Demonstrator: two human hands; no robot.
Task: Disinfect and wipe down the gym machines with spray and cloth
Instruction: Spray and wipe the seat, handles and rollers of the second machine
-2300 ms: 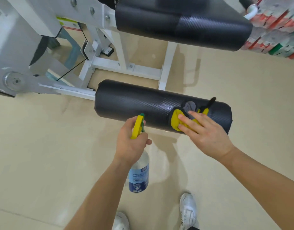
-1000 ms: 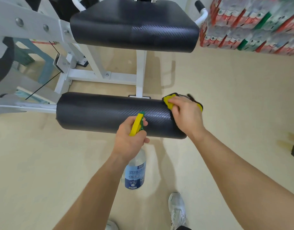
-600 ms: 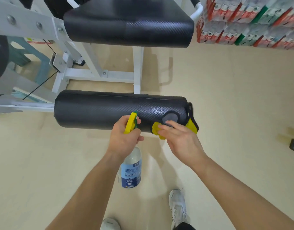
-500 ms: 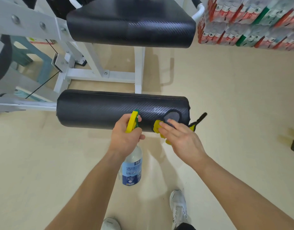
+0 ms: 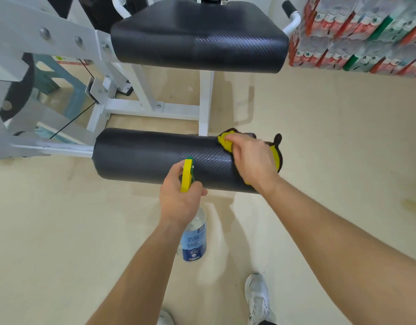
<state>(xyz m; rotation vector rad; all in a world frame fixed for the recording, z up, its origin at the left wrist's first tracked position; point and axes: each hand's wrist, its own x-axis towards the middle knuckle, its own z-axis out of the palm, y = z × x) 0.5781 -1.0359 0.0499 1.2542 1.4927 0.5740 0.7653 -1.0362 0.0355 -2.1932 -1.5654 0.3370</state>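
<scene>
At nine o'clock the white frame (image 5: 61, 41) carries the black roller pad (image 5: 143, 156), which juts toward three o'clock. At the pad's six o'clock the left hand (image 5: 176, 198) grips the spray bottle (image 5: 194, 240) by its neck, nozzle aimed at the pad, probably ready to squirt. At the pad's three o'clock end the right hand (image 5: 251, 158) curls round the cloth (image 5: 224, 141), pressing it on top to rub

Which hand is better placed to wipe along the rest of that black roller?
Right, probably. The right hand holds the yellow cloth against the roller's right end, so it need only slide leftward. The left hand is full: it grips the spray bottle, held in front of the roller.
</scene>
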